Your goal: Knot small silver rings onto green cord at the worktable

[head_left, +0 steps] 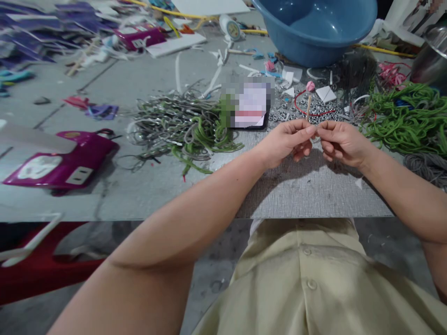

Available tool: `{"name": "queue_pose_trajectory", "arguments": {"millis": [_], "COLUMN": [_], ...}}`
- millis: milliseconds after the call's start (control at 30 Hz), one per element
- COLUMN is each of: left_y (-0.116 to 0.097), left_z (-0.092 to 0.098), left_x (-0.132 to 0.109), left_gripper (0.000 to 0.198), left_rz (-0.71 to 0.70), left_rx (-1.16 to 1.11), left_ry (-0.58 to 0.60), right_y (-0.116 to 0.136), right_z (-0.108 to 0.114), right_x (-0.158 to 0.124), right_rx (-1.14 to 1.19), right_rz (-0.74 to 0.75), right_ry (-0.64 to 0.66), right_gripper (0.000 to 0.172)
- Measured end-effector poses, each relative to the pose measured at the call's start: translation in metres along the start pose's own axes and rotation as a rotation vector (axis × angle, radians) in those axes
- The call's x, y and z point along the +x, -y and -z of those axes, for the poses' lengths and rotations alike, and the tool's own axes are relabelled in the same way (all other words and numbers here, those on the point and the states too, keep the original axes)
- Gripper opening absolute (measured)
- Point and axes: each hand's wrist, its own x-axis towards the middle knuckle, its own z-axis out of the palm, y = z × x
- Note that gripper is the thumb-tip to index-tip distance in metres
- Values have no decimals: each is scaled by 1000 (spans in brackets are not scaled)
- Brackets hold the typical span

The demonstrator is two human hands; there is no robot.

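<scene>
My left hand [288,142] and my right hand [344,142] meet fingertip to fingertip just above the near part of the table. Thumb and forefinger of each are pinched closed. Whatever small item they hold is mostly hidden and too small to name. Just beyond my left fingers, a thin wooden stick [309,104] with a pink tip shows; I cannot tell whether a finger touches it. Small silvery metal pieces [286,110] lie scattered behind the hands, with a red cord [316,114] among them. A phone [249,104] with a lit screen lies left of them.
Green and grey cords with metal parts [188,123] are heaped left of the phone. More green cord [412,118] lies at the right. A blue basin [317,32] stands at the back. A purple glue-gun-like device [66,160] sits at the left, near the table edge [195,217].
</scene>
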Motion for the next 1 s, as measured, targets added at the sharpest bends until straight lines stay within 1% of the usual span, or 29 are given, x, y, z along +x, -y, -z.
{"name": "queue_pose_trajectory", "arguments": {"millis": [167, 333, 433, 533, 633, 767, 1000], "left_y": [-3, -2, -3, -4, -1, 5, 5], "left_z": [1, -1, -4, -7, -9, -12, -18], "left_x": [-2, -1, -1, -2, -1, 1, -1], "left_gripper": [29, 35, 39, 40, 42, 44, 45], "left_rz": [94, 77, 73, 69, 20, -101, -173], "left_rx": [-33, -113, -110, -82, -28, 7, 37], "left_ry": [37, 58, 45, 23, -28, -131, -165], "right_y": [-1, -1, -1, -1, -2, -3, -3], "right_z": [-1, -6, -6, -5, -6, -12, -24], "right_x": [1, 1, 1, 1, 1, 1, -1], "right_rx": [33, 80, 72, 69, 80, 100, 131], "right_rz": [9, -6, -43, -50, -45, -33, -26], "right_ry": [24, 7, 22, 52, 59, -6, -38], "right_gripper": [29, 30, 30, 32, 37, 43, 49]}}
